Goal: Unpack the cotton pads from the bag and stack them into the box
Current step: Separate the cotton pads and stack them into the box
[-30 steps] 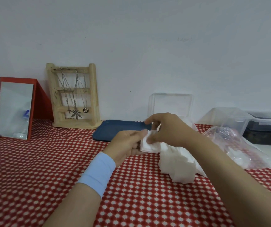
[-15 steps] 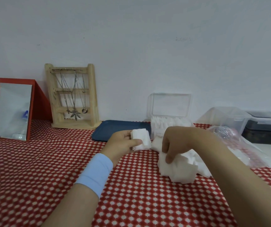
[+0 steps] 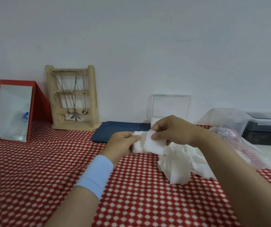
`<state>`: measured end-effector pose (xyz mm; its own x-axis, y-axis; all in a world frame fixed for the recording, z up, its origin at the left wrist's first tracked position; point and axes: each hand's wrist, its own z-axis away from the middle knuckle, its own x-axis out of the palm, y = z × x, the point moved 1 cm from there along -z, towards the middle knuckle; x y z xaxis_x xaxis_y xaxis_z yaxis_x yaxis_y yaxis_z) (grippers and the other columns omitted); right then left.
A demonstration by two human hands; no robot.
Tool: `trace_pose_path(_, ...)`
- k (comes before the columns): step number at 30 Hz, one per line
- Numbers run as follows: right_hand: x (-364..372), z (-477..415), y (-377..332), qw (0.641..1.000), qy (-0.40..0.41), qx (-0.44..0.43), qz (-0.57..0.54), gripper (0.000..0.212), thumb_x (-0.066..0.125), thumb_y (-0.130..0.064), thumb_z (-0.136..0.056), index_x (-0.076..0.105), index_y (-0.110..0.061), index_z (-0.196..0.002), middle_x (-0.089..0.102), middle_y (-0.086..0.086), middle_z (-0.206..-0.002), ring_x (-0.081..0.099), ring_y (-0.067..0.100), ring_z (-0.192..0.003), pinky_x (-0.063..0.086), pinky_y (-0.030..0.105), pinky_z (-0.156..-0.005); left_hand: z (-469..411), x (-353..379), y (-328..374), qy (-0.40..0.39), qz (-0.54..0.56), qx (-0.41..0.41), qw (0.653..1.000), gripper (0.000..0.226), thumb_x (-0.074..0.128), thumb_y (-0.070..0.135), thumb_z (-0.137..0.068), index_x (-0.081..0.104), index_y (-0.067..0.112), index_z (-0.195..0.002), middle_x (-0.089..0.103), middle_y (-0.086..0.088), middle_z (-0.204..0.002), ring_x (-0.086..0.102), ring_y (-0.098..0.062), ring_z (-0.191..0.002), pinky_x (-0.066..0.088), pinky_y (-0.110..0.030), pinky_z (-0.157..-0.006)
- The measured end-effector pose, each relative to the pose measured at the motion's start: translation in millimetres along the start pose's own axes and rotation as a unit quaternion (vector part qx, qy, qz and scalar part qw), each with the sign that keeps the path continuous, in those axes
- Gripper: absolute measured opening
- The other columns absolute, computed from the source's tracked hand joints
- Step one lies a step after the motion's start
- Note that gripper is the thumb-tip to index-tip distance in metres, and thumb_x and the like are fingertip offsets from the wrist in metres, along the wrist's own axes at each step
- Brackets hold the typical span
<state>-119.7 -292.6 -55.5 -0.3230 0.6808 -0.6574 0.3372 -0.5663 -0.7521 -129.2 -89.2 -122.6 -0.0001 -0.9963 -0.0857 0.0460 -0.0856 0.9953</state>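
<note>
Left hand (image 3: 123, 143): fingers curled round a small stack of cotton pads (image 3: 139, 147), thumb lying across the top edge. Held just above the bench (image 3: 49, 169), which is covered in red-and-white patterned cloth. Pale blue wristband (image 3: 95, 174) on that wrist.

Right hand (image 3: 172, 131): thumb and forefinger pinch one single pad (image 3: 154, 145), its face laid against the right side of the stack. The two hands are nearly touching.

Loose heap (image 3: 180, 167) of white pads lies on the cloth below my right forearm. The clear plastic bag (image 3: 239, 145) lies crumpled just right of the heap, partly behind my arm.

Box (image 3: 170, 105): clear, lid standing upright against the wall, directly behind my right hand; body mostly hidden, a strip of white shows at its left edge.

Also on the bench: dark blue tray (image 3: 121, 130) left of the box, wooden necklace stand (image 3: 72, 99), red-framed mirror (image 3: 13, 112), clear containers (image 3: 228, 118) at far right.
</note>
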Motion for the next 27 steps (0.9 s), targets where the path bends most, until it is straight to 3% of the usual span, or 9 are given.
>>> trace_pose_path(4,3.2,-1.3,-4.9,0.999,0.014,-0.029,-0.043,0.007,0.073,-0.010,-0.090,0.077,-0.015,-0.092,0.074,-0.002,-0.082,0.065,0.007,-0.067,0.053,0.027,-0.062,3.0,3.4,1.2,-0.035,-0.019,0.003,0.999,0.013,0.070,0.021,-0.096,0.077,0.015,-0.105,0.080,-0.004,-0.100,0.077,-0.023,-0.097,0.060,-0.042,-0.092)
trace_pose_path(7,10.5,-6.2,-7.3,0.999,0.032,-0.040,-0.017,0.008,0.079,-0.010,-0.085,0.077,-0.015,-0.091,0.072,-0.009,-0.075,0.061,-0.001,-0.057,0.048,0.019,-0.053,5.1,6.8,3.7,-0.055,0.020,-0.010,0.998,0.018,0.067,0.021,-0.098,0.075,0.009,-0.109,0.079,-0.009,-0.102,0.077,-0.024,-0.097,0.062,-0.040,-0.088)
trace_pose_path(10,16.6,-9.7,-5.3,0.997,0.063,-0.031,0.009,0.013,0.082,-0.009,-0.082,0.076,-0.014,-0.091,0.073,-0.006,-0.077,0.065,0.004,-0.058,0.049,0.016,-0.051,7.5,8.2,6.3,-0.071,0.085,-0.026,0.994,0.024,0.061,0.021,-0.101,0.072,0.004,-0.115,0.077,-0.017,-0.107,0.076,-0.030,-0.100,0.063,-0.040,-0.083)
trace_pose_path(13,19.2,-11.8,-2.7,0.994,0.102,-0.026,0.044,0.020,0.085,-0.014,-0.079,0.073,-0.018,-0.095,0.072,-0.005,-0.088,0.068,0.012,-0.062,0.055,0.021,-0.056,7.9,7.9,8.0,-0.076,0.096,-0.031,0.992,0.029,0.057,0.023,-0.103,0.069,0.003,-0.119,0.077,-0.018,-0.108,0.075,-0.032,-0.102,0.064,-0.038,-0.079)
trace_pose_path(16,20.1,-13.0,-0.7,0.987,0.125,-0.029,0.100,0.031,0.085,-0.029,-0.079,0.069,-0.026,-0.106,0.064,-0.010,-0.103,0.059,0.001,-0.069,0.045,0.015,-0.061,8.1,7.0,8.4,-0.092,0.108,-0.030,0.989,0.034,0.066,0.032,-0.096,0.069,0.007,-0.118,0.077,-0.015,-0.110,0.075,-0.029,-0.104,0.061,-0.043,-0.088)
trace_pose_path(19,17.8,-11.2,-0.4,0.986,0.120,-0.020,0.110,0.036,0.083,-0.035,-0.081,0.066,-0.029,-0.112,0.063,-0.012,-0.105,0.060,0.003,-0.074,0.044,0.015,-0.064,7.3,5.9,5.4,-0.099,0.029,0.001,0.995,0.025,0.076,0.009,-0.088,0.071,0.016,-0.111,0.077,-0.008,-0.112,0.075,-0.024,-0.105,0.059,-0.043,-0.096)
trace_pose_path(21,11.4,-6.9,-2.8,0.980,0.113,-0.018,0.160,0.025,0.081,-0.033,-0.083,0.068,-0.029,-0.104,0.066,-0.013,-0.100,0.063,0.008,-0.083,0.048,0.019,-0.069,4.3,3.5,1.5,-0.070,0.003,-0.004,0.998,0.030,0.076,0.000,-0.085,0.070,0.019,-0.108,0.077,-0.006,-0.112,0.075,-0.023,-0.104,0.059,-0.043,-0.096)
trace_pose_path(24,4.1,1.2,-6.4,0.971,-0.020,0.005,0.238,0.015,0.082,-0.026,-0.081,0.077,-0.033,-0.092,0.069,-0.020,-0.092,0.065,0.002,-0.091,0.052,0.021,-0.084,-2.2,-2.3,-1.9,-0.015,-0.033,-0.001,0.999,0.030,0.079,0.004,-0.084,0.070,0.024,-0.105,0.076,-0.001,-0.112,0.072,-0.022,-0.106,0.057,-0.045,-0.099)
trace_pose_path(27,12.3,6.4,-5.9,0.938,-0.178,0.058,0.293,0.031,0.082,-0.026,-0.081,0.076,-0.040,-0.108,0.064,-0.026,-0.096,0.061,0.002,-0.098,0.049,0.021,-0.087,-3.6,-4.8,-2.0,0.009,-0.049,0.009,0.999,0.029,0.078,0.006,-0.085,0.067,0.030,-0.098,0.074,0.002,-0.113,0.070,-0.020,-0.106,0.056,-0.045,-0.100)
